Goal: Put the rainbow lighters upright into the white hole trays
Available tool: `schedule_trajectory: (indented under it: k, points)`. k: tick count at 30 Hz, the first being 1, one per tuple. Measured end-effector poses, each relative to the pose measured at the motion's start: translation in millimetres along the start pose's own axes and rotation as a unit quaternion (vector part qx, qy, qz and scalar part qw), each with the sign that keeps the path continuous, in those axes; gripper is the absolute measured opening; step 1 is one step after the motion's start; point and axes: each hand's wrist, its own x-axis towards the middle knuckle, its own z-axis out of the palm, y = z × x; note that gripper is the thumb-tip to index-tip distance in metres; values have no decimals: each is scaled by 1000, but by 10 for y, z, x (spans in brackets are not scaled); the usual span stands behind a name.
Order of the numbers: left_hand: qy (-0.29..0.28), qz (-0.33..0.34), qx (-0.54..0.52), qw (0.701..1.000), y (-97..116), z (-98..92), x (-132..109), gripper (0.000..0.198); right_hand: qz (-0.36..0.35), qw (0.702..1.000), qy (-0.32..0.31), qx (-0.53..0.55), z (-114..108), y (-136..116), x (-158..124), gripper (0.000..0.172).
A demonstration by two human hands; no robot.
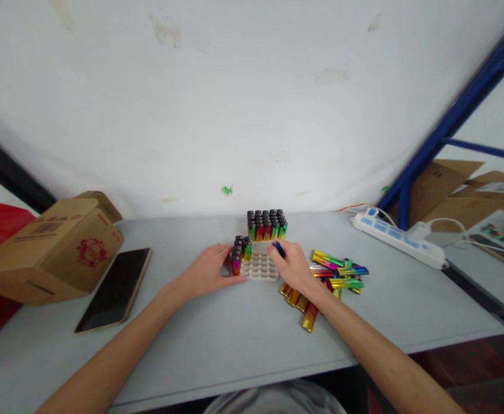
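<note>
A pale tray (261, 267) with rows of round holes lies on the grey table (217, 333). Several rainbow-coloured lighters (241, 253) stand in its left corner. My left hand (208, 271) rests against the tray's left edge, fingers curled round it. My right hand (292, 265) hovers over the tray's right side, pinching a lighter with a dark blue end (279, 249). A full block of standing lighters (266, 224) sits just behind the tray. Loose lighters (335, 273) lie in a heap to the right of my right hand.
A cardboard box (53, 247) stands at the left, with a dark phone (116, 287) beside it. A white power strip (398, 238) with cables lies at the right rear. Blue shelving (445, 123) and more boxes stand at the far right. A white wall is behind.
</note>
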Motion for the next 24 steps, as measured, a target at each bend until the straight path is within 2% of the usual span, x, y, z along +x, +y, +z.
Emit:
schedule_trajectory:
  k: [9,12,17,24]
  points:
    - [-3,-3,2,1000,0,9,3,56,-35,998,-49,3,-33,-48,-28,32]
    - [1,2,1,1000,6,12,1,55,-93,993,-70,-24,-36,-22,-21,30]
    - [0,0,12,1000,19,18,-7,56,-191,976,-70,-73,-42,50,-11,33]
    - [-4,3,21,1000,34,18,-16,58,-170,983,-38,-50,37,116,-3,27]
